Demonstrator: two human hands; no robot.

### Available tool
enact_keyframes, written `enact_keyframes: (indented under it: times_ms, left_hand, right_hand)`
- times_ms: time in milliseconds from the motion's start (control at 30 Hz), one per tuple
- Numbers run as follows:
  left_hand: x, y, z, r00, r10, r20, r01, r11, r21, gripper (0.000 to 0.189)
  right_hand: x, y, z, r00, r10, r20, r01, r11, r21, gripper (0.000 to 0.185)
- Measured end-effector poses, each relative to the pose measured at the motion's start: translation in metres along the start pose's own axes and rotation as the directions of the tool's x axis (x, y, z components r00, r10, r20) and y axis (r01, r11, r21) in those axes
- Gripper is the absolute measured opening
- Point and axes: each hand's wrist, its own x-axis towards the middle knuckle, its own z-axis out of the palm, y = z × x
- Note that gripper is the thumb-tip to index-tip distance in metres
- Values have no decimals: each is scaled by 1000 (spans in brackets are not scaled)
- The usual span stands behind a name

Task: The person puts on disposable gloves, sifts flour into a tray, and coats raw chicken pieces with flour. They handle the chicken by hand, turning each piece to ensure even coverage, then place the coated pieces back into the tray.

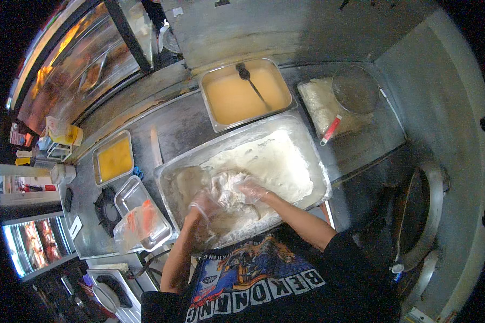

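Note:
Before me is a large metal tray spread with white flour. A clump of flour-coated food sits in its front half, and I cannot tell what is under the coating. My left hand, in a clear plastic glove, grips the clump from the left. Gloved the same way, my right hand holds it from the right. Flour hides some of the fingertips. Another coated piece lies at the tray's left end, just beyond my left hand.
Behind stands a pan of pale orange liquid with a black ladle. Flour bag, round sieve and red-handled tool lie right. Leftward are a yellow-filled pan, blue scissors, burner and metal tray with plastic bag.

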Motion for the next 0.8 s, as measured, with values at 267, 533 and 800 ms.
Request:
enact_keyframes:
  times_ms: [267, 533, 800]
  left_hand:
    - [-52, 10, -26, 625, 264, -735, -83, 958, 273, 95]
    - [34, -39, 11, 962, 101, -254, -62, 986, 157, 60]
    - [0, 2, 0, 973, -183, -140, 65, 801, -595, 63]
  right_hand:
    - [-42, -20, -46, 937, 326, -128, -350, 879, -324, 68]
    - [-7, 14, 22, 930, 345, -124, -364, 910, -200, 96]
    - [-34, -21, -12, 943, 197, -270, 35, 744, 667, 102]
